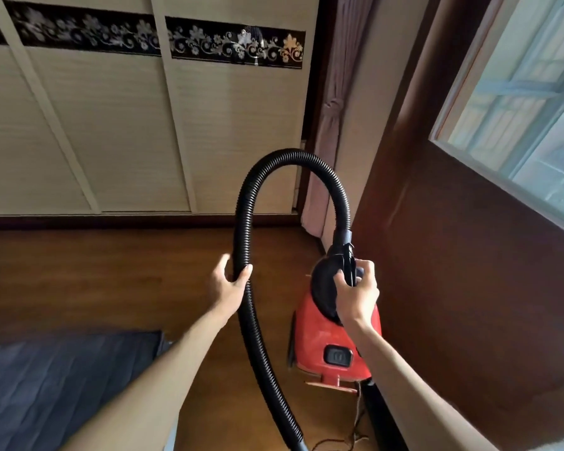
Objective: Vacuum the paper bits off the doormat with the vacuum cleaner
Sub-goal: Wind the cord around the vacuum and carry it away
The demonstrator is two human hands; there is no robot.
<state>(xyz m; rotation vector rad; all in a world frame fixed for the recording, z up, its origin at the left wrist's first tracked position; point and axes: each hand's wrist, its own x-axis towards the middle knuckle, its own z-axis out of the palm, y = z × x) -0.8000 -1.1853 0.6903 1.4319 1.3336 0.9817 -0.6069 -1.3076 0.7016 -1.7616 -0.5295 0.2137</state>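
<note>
A red canister vacuum cleaner [332,346] with a black top stands on the wooden floor near the right wall. Its black ribbed hose [246,222] arches up from the canister's front and runs down past my left arm to the frame's bottom. My left hand [230,281] curls loosely around the hose at mid-height. My right hand [358,292] grips the black handle [350,265] on top of the canister. No doormat or paper bits are in view, and the hose's nozzle end is out of frame.
A dark blue mattress or cover [56,385] lies at the lower left. Sliding wardrobe doors [111,125] fill the far wall. A tied curtain [329,131] hangs in the corner, and a dark wood wall with a window [521,109] runs along the right. A cord [355,428] trails behind the vacuum.
</note>
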